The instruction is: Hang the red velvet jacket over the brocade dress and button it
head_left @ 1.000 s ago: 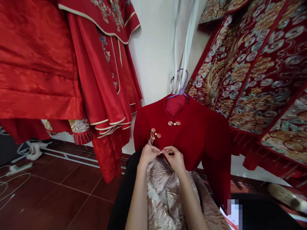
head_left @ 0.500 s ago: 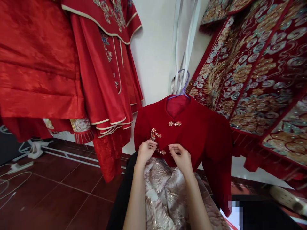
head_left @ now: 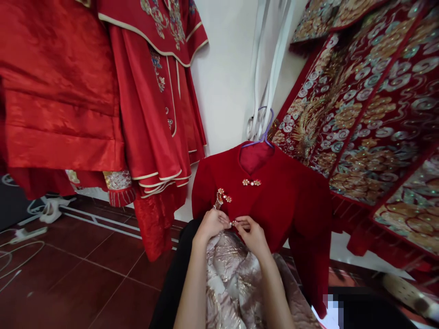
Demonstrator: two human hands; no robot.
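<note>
Red jacket (head_left: 281,201): hanging in the middle of the view, neckline uppermost; left part of the lower edge covered by both hands.
Lowest clasp (head_left: 232,223): at the jacket's lower edge, left of centre; reduced to a beaded bit between the fingertips; fastened or not, impossible to tell.
Left hand (head_left: 213,224): fingers drawn together, pinching the left end of the lowest clasp; exact fingertip contact hard to make out.
Right hand (head_left: 253,232): nearly closed, thumb and fingers pinching the right end of the same clasp; pads hidden from this angle.
Upper clasp (head_left: 251,183): just under the neckline, fully visible.
Middle clasp (head_left: 225,197): toward the jacket's left edge, with dangling strands disappearing behind the left hand.
Purple hanger (head_left: 270,124): hooked at the white straps (head_left: 278,55), lower bar partly inside the neckline; straps cut off above.
Shiny fabric (head_left: 228,260): below the jacket's lower edge, between the forearms, cut off at the bottom.
Embroidered garment (head_left: 373,109): cut off at the right.
Pixelated patch (head_left: 332,313): lower right, unreadable.
</note>
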